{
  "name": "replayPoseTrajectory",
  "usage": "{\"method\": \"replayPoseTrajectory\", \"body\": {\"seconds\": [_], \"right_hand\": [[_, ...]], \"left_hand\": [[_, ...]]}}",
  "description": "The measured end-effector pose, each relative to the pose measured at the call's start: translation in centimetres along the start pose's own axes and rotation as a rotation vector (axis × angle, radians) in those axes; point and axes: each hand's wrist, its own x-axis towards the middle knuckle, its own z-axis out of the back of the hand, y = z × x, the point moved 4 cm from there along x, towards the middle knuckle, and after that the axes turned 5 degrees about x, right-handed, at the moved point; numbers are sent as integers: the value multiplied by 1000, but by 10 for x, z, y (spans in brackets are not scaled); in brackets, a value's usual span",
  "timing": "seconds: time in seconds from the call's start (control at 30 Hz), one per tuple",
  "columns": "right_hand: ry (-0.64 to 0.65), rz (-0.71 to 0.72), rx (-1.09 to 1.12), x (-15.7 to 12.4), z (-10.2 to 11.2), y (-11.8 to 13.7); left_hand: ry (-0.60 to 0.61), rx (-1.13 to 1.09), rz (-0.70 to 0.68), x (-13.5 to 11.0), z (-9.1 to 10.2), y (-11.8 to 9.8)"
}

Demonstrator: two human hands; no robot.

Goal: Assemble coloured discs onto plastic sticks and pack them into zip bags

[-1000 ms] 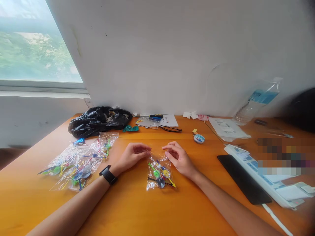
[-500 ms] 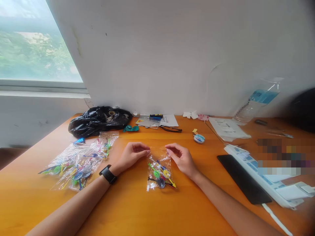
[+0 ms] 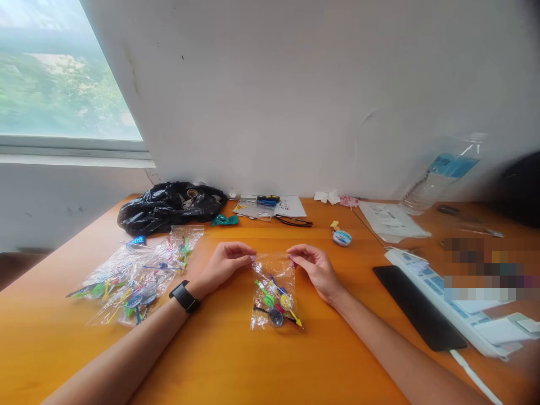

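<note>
A small clear plastic bag (image 3: 274, 271) lies on the wooden table between my hands. Inside it are colourful plastic pieces, among them a yellow arrow, a green piece and a clear suction cup (image 3: 275, 318). My left hand (image 3: 228, 265), below a black wristwatch, pinches the bag's top left corner between thumb and fingertips. At the top right corner, my right hand (image 3: 317, 273) pinches the bag in the same way. The bag's upper edge is stretched between the two hands. To the left, several similar filled bags (image 3: 145, 281) lie in an overlapping pile.
At the back left sits a black plastic bag (image 3: 169, 208) with a tape roll. Screwdrivers (image 3: 268, 200) rest on papers by the wall. A round tin-like item (image 3: 341, 238) is right of centre. A dark phone (image 3: 417, 306), a power strip (image 3: 447, 298) and a bottle (image 3: 441, 174) occupy the right.
My hands have moved slightly apart at the bag's top corners, and its upper edge now looks flatter and more spread. The other things stay where they were.
</note>
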Motion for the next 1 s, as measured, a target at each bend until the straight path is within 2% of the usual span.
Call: {"method": "replayPoseTrajectory", "body": {"seconds": [0.37,0.53,0.77,0.9,1.0], "right_hand": [[16,89,-105,-3,-2,5],[33,120,-133,-5,-3,9],[37,100,-137,-6,-7,8],[32,56,-61,-5,-8,9],[101,-38,-1,-4,-12,9]], "left_hand": [[-64,3,124,-5,-1,-16],[-44,23,111,-7,0,-20],[-71,-48,71,-3,0,-8],[-4,-94,2,-1,-1,-2],[36,-119,3,0,-7,6]]}}
